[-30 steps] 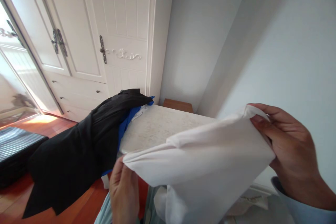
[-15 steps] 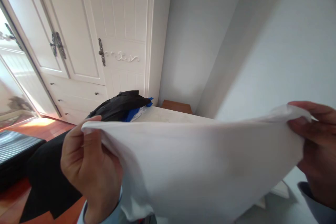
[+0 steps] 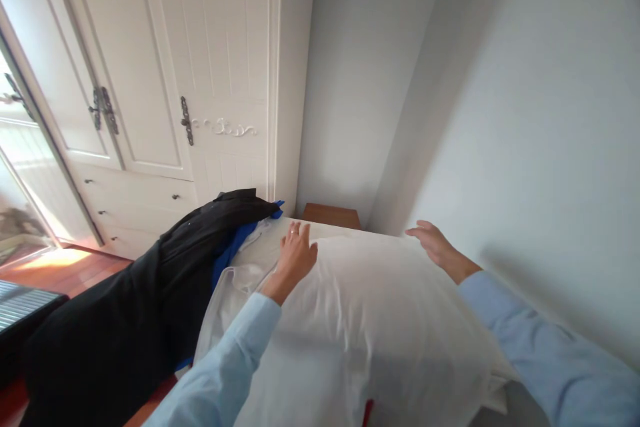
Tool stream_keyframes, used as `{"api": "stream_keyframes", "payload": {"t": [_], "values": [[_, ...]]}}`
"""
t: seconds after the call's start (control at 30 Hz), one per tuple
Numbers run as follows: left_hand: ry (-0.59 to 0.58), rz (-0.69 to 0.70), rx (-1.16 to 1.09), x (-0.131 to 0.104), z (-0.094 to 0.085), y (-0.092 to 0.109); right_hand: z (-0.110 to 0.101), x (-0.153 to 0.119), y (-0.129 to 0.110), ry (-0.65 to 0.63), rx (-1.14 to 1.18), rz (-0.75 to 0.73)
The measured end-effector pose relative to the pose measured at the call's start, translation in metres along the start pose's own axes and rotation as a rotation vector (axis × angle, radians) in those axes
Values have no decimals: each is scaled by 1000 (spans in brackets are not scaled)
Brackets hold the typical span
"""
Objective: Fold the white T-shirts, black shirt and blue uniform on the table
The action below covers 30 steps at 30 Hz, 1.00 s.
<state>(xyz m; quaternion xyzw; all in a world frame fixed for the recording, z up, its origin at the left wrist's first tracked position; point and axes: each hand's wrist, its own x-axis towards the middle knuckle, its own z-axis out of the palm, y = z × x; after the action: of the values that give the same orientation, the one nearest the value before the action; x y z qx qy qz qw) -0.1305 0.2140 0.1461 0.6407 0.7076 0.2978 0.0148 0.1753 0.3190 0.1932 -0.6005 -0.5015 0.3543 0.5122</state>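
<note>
A thin white cloth (image 3: 380,293) lies spread over the light flat surface in front of me, with soft creases running toward me. My left hand (image 3: 296,252) is over the cloth's far left part, fingers spread and holding nothing; whether it touches the cloth I cannot tell. Out past the far right edge, my right hand (image 3: 433,240) is open too, its fingers stretched out to the left. Dark garments (image 3: 165,280) with a blue piece (image 3: 227,257) are heaped along the left side of the surface. A small red strip (image 3: 368,411) shows at the bottom.
A white wardrobe (image 3: 225,67) with dark handles stands at the back left. Behind the surface, in the corner, is a low brown wooden piece (image 3: 333,215). A grey wall (image 3: 525,113) runs along the right. A ribbed grey-topped object (image 3: 30,303) sits at the far left.
The white cloth, held stretched up between both hands before, now lies down on the surface. Both hands have let it go and moved forward, away from me.
</note>
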Motion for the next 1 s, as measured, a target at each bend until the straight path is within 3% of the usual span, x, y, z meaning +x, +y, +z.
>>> {"api": "stream_keyframes", "payload": {"t": [0.07, 0.17, 0.27, 0.4, 0.63, 0.73, 0.8, 0.9, 1.0], "values": [[-195, 92, 66, -21, 16, -11, 1, -11, 25, -155, -67, 3], [-450, 221, 152, -39, 33, -25, -4, -29, 50, -503, -256, -30], [-487, 256, 199, -43, 44, -33, -19, -41, 64, -649, -502, -62], [-363, 275, 211, -42, 55, -40, -51, -44, 87, -631, -691, -71], [-244, 271, 63, -39, 62, -46, -103, -45, 136, -391, -831, -77], [-199, 267, -34, -37, 59, -45, -105, -58, 133, -325, -745, -23], [-178, 279, -73, -36, 56, -44, -101, -73, 121, -379, -595, 79], [-167, 270, -74, -36, 53, -41, -90, -97, 95, -470, -419, 190], [-185, 223, -27, -37, 51, -37, -82, -117, 62, -487, -298, 192]]}}
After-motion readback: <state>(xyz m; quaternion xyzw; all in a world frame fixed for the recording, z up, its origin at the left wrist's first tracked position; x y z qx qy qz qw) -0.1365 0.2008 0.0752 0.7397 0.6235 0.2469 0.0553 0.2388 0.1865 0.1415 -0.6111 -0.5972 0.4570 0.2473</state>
